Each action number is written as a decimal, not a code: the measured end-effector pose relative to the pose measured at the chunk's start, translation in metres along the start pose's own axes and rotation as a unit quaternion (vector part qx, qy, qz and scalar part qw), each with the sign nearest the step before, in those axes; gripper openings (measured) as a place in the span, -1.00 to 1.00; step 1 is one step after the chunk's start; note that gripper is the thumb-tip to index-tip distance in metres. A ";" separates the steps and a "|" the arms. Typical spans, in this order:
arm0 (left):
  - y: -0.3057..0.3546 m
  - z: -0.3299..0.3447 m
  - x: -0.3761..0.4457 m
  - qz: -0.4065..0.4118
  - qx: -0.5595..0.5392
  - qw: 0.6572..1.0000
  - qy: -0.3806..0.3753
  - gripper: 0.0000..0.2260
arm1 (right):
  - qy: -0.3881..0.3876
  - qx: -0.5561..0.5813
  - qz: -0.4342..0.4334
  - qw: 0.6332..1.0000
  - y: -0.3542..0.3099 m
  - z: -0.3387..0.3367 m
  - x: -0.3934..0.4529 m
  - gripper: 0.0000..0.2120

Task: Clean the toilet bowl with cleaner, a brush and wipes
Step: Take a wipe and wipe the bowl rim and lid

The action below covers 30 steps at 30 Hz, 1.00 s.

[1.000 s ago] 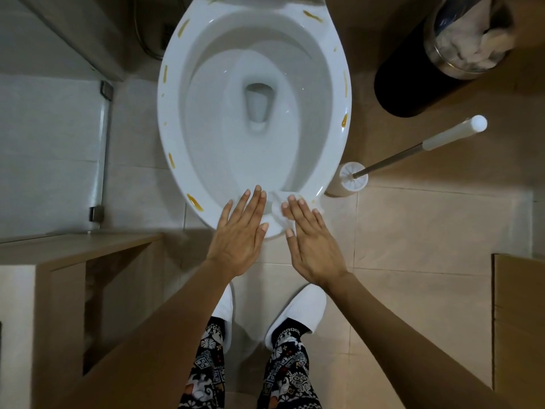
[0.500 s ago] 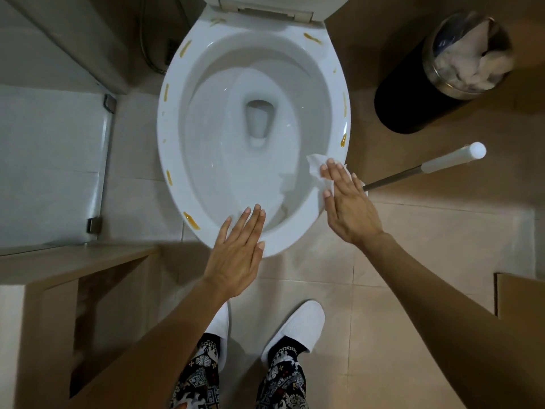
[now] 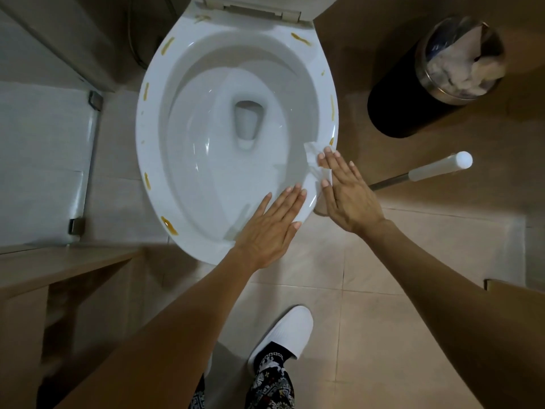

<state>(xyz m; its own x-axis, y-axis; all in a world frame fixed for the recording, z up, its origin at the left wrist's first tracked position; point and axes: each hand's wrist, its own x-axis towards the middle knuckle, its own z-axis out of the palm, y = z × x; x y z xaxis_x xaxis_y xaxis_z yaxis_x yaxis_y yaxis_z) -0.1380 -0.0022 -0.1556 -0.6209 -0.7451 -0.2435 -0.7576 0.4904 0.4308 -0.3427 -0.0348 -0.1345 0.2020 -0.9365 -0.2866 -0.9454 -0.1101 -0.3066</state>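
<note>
Your right hand [image 3: 351,193] has slid the wipe [image 3: 317,163] up the toilet bowl [image 3: 233,143] rim's right side, flat-fingered — yellow smears remain; left hand [image 3: 271,228] rests flat, released.

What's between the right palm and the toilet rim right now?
In the head view, a white wipe lies under the flat fingers of the right hand, pressed onto the toilet rim.
</note>
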 end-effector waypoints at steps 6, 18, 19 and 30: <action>0.009 -0.001 0.018 -0.002 -0.010 1.000 0.010 -0.51 | -0.005 -0.015 0.000 1.000 0.015 -0.016 0.027 -0.46; 0.011 0.000 0.020 -0.020 -0.025 0.999 0.020 -0.52 | -0.020 0.022 -0.041 0.999 0.022 -0.015 0.018 -0.46; 0.011 -0.001 0.020 -0.022 -0.025 0.999 0.017 -0.52 | -0.018 0.021 -0.041 0.999 0.023 -0.017 0.023 -0.44; 0.012 -0.002 0.019 -0.027 -0.019 0.999 0.011 -0.51 | 0.006 0.044 -0.026 0.999 0.023 -0.020 0.047 -0.49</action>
<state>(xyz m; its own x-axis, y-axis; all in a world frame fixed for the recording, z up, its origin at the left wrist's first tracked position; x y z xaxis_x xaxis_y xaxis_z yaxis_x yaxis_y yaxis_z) -0.1590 -0.0111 -0.1536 -0.5736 -0.7807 -0.2480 -0.7818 0.4314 0.4501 -0.3600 -0.0880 -0.1364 0.2462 -0.9342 -0.2582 -0.9074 -0.1286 -0.4001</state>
